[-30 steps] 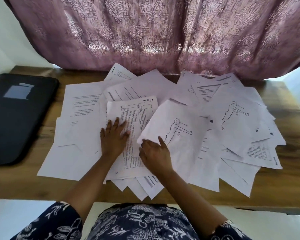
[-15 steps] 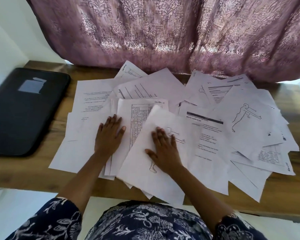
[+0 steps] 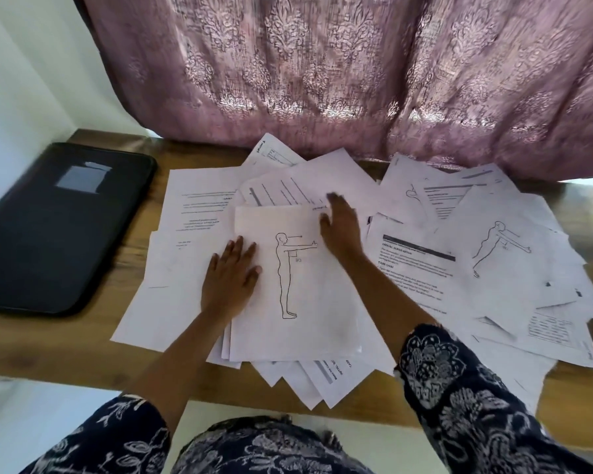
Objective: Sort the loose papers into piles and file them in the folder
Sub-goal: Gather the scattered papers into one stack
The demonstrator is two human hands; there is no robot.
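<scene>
Under the left hand (image 3: 231,278), in the head view, lies the left edge of a figure sheet (image 3: 305,326), printed with an outlined standing body with arms stretched forward. That hand rests flat, fingers straight and slightly spread, palm partly on the sheet and partly on the papers (image 3: 192,200) beneath it. Beyond and to the right of it, the right hand (image 3: 339,227) reaches across the sheet's far right corner; it is blurred, its fingers look straight and held together, and whether it touches the paper cannot be told. The figure sheet tops a loose stack between the two forearms.

More papers fan out around both hands, overlapping at many angles. Just right of the right forearm lies a text sheet (image 3: 421,268) with a dark heading bar, and farther right a second figure sheet (image 3: 514,234), tilted. Well left of the left hand, apart from the papers, a black folder (image 3: 59,234) lies closed on the wooden table (image 3: 48,343). Past the right hand, a mauve patterned curtain (image 3: 322,80) hangs to the table's far edge.
</scene>
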